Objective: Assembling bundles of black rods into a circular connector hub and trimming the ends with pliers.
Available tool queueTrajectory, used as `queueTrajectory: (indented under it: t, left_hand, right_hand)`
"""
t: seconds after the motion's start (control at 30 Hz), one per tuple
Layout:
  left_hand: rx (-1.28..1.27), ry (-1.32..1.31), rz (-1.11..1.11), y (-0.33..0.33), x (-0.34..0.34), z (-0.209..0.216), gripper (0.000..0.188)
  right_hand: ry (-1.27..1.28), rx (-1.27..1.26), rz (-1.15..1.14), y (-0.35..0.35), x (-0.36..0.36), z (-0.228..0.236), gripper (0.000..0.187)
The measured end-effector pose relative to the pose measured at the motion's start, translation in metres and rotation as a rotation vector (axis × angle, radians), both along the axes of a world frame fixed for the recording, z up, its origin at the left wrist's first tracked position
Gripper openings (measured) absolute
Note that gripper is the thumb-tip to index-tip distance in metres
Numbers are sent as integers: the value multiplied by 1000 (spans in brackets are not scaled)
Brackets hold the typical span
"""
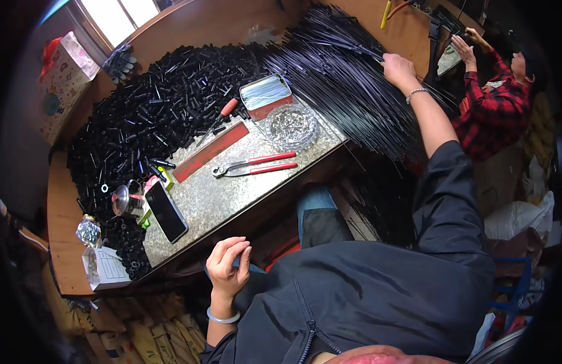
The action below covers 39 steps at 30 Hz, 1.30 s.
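My right arm reaches out to the far right, and my right hand point(399, 70) is closed at the edge of a large pile of long thin black rods point(353, 91). How many rods lie in its grip is hidden by the fingers. My left hand point(228, 264) hovers in front of the near table edge, fingers loosely curled and slightly apart, with nothing visible in it. Red-handled pincers point(256, 165) lie on the speckled table plate point(232, 194). Behind them are a clear round dish of small metal pieces point(291, 126) and a tin of thin silvery rods point(265, 94).
A heap of short black tubular parts point(165, 103) covers the table's back and left. A red bar point(212, 151), a red-handled screwdriver point(228, 108), a phone point(166, 211), a glass jar point(126, 200) and a white box point(105, 268) lie about. Another person point(493, 103) works at the right.
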<state>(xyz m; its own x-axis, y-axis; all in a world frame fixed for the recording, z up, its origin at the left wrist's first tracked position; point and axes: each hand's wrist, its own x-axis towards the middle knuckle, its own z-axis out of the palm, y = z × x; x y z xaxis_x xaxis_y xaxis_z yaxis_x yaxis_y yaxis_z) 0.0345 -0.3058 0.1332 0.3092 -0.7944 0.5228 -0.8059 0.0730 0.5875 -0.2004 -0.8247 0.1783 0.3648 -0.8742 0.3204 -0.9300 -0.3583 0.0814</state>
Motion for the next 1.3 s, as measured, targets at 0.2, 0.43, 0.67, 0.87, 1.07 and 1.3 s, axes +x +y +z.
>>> queueTrajectory:
  t: [0.2,0.43,0.67,0.87,1.07,1.3]
  left_hand:
    - [-7,-2,-16,4,0,-2,10]
    - [-15,-18,-9,10,-2,-7,11]
    - [0,13,-21,13,-5,-4,10]
    - [-27,-21,-15,13,-8,-7,11]
    - [-2,19,-12,16,-7,-3,10]
    - [-127,-135,19,-36,6,33,51]
  right_hand:
    - [52,-35,-17,25,-18,30,20]
    - [-81,39,-61,41,-29,52,36]
    - [-86,-17,82,22,-62,51,28]
    - [-130,-156,-8,37,-48,55,27]
    - [-177,-185,82,49,-31,83,29]
    - [-710,486,538,147,55,102,31]
